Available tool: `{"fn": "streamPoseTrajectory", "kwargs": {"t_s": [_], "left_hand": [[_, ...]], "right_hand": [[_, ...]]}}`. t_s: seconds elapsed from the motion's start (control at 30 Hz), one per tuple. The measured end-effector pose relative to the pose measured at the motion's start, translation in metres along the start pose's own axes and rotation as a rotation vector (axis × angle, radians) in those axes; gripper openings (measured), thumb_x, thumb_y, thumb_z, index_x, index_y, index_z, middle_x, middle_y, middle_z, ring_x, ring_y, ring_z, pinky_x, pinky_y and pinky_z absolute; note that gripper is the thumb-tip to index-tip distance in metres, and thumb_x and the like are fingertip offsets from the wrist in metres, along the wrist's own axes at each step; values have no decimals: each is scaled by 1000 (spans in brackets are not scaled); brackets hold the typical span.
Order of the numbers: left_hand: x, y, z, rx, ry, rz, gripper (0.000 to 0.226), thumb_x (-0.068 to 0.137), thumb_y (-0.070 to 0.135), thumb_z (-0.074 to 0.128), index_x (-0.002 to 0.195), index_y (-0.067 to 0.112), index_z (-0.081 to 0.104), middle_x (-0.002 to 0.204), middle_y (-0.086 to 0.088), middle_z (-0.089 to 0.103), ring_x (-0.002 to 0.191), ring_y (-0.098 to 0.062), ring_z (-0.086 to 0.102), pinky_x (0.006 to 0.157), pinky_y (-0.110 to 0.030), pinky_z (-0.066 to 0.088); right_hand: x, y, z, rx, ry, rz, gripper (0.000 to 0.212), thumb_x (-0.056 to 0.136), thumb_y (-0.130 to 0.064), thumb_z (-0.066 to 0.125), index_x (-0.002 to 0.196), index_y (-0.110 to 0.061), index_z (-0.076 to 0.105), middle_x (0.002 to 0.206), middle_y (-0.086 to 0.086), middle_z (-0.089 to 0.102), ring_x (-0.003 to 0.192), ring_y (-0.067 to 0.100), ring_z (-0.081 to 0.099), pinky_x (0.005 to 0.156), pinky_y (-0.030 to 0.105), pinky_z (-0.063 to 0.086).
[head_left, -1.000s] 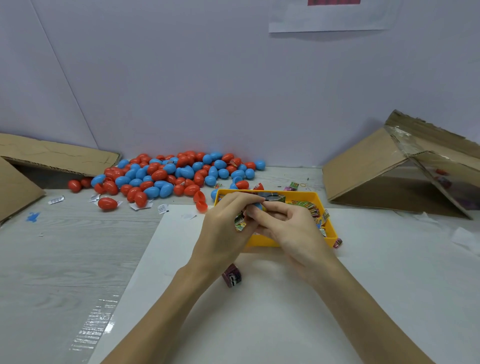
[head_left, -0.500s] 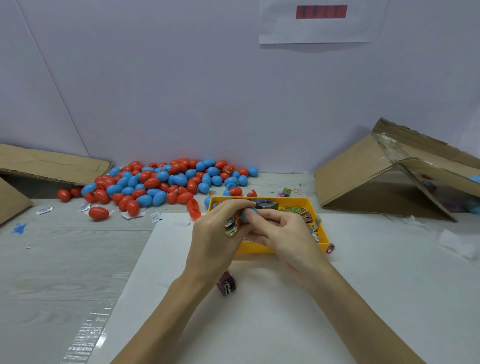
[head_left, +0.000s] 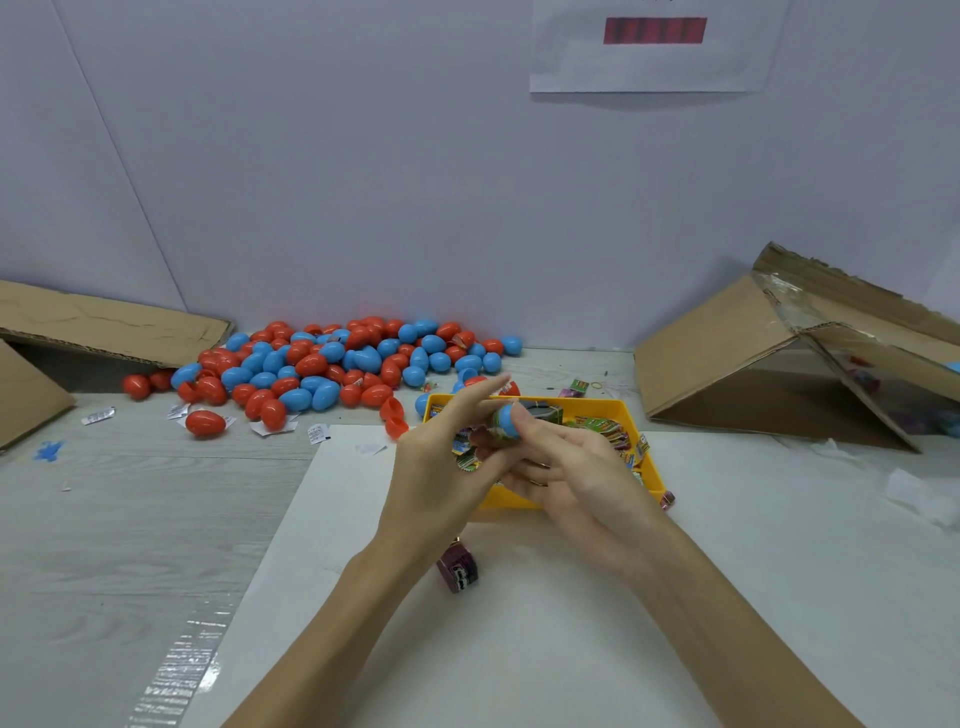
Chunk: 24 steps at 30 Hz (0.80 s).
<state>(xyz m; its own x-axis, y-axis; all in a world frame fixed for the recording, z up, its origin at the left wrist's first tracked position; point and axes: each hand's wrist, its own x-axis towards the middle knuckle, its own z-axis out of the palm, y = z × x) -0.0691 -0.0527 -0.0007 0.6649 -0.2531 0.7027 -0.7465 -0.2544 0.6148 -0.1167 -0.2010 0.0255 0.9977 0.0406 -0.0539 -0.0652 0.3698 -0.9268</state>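
Blue egg (head_left: 508, 421): held in the air between both hands, over the back half of the yellow tray (head_left: 506, 503); only its rounded blue end shows, and the rest is hidden by fingers.
Left hand (head_left: 441, 467): its index finger stretches out straight above the egg, while the thumb and other fingers curl in against the egg's left side. I cannot tell how firm the hold is.
Right hand (head_left: 576, 478): it grasps the egg from the right, the thumb pressed on the blue shell and the fingers curled underneath.
Colourful packets (head_left: 466, 457): small printed wrappers peek out below the left hand's fingers, just beneath the egg. More of them lie in the tray to the right of the hands.
Yellow tray: sits at the far edge of the white sheet (head_left: 519, 649), partly covered by both hands.
Small dark box (head_left: 457, 569): lies on the white sheet just below the left wrist, near the tray's front wall.
Pile of red and blue eggs (head_left: 337, 364): heaped on the grey table (head_left: 130, 519) against the wall, behind and left of the tray.
Single red egg (head_left: 205, 422): lies apart from the pile, on its near left side.
Open cardboard box (head_left: 727, 374): tipped on its side, right of the tray.
Cardboard flap (head_left: 104, 327): at the far left, beside the pile.
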Motion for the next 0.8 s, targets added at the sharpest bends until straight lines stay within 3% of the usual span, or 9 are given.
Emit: {"fn": "streamPoseTrajectory", "kwargs": {"t_s": [0.23,0.37,0.63,0.73,0.8], "left_hand": [[1,2,-5,24,-1,20,45,86,8,79,130,11,69,122,4,73,113,-5,67,96,-16,50],[1,1,-6,68,9,56,42,84,6,81,125,6,71,118,-1,74,109,-13,70,96,-27,55],[-3,1,-3,117,70,104,39,84,11,84,121,11,73,113,4,73,106,-10,68,91,-25,56],[-2,-3,-4,140,23,85,43,84,13,83,125,14,71,117,5,71,111,-11,66,93,-30,55],[-1,-3,-4,150,-25,61,49,86,22,81,133,17,66,123,7,69,116,-8,63,99,-24,51]], "right_hand": [[-3,-4,1,94,-54,74,35,95,-43,65,113,-15,77,120,13,75,115,18,71,84,25,57],[-2,-5,2,161,-65,115,37,93,-42,66,117,-15,74,123,15,73,116,19,70,88,28,54],[-1,-2,1,197,-102,93,37,97,-33,66,122,-7,72,125,19,71,121,26,68,95,33,56],[1,0,1,107,-57,57,40,99,-31,62,126,-2,68,125,20,71,120,27,68,102,38,54],[2,-1,-2,8,14,29,44,102,-34,57,127,1,65,122,20,72,119,29,69,103,40,54]]}}
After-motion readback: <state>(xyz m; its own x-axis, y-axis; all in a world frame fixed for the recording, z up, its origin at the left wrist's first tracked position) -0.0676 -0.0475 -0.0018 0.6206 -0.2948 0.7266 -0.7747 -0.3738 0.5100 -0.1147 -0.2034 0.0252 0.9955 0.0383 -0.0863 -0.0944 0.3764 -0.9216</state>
